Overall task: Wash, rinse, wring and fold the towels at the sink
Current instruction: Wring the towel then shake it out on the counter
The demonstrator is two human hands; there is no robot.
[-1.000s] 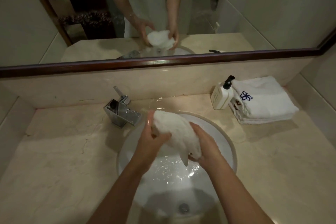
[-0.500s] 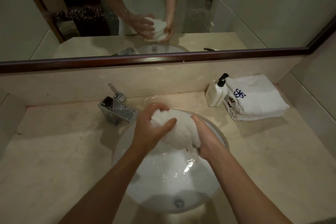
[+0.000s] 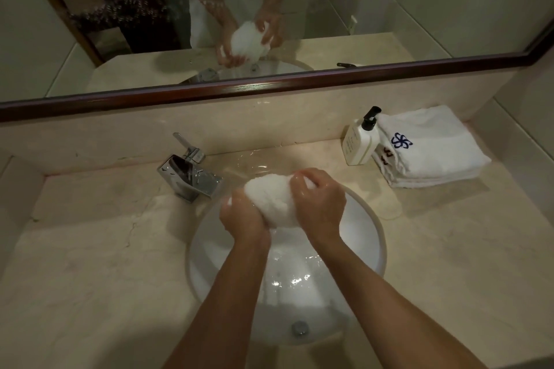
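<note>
A wet white towel (image 3: 271,198), bunched into a thick roll, is held above the far half of the round white sink (image 3: 376,237). My left hand (image 3: 242,217) grips its near left end from below. My right hand (image 3: 317,204) is curled over its right end from above. Water shines in the bottom of the basin around the drain (image 3: 299,328). A stack of folded white towels (image 3: 431,147) with a blue emblem lies on the counter at the back right.
A chrome faucet (image 3: 189,174) stands left of the basin with no water running. A white pump bottle (image 3: 361,141) stands against the towel stack. The beige marble counter (image 3: 90,249) is wet behind the sink. A mirror (image 3: 269,9) runs along the back wall.
My hands have turned round the towel: the right hand has come up over its far right end and the left hand has dropped to the near left end. The towel is more tightly bunched.
</note>
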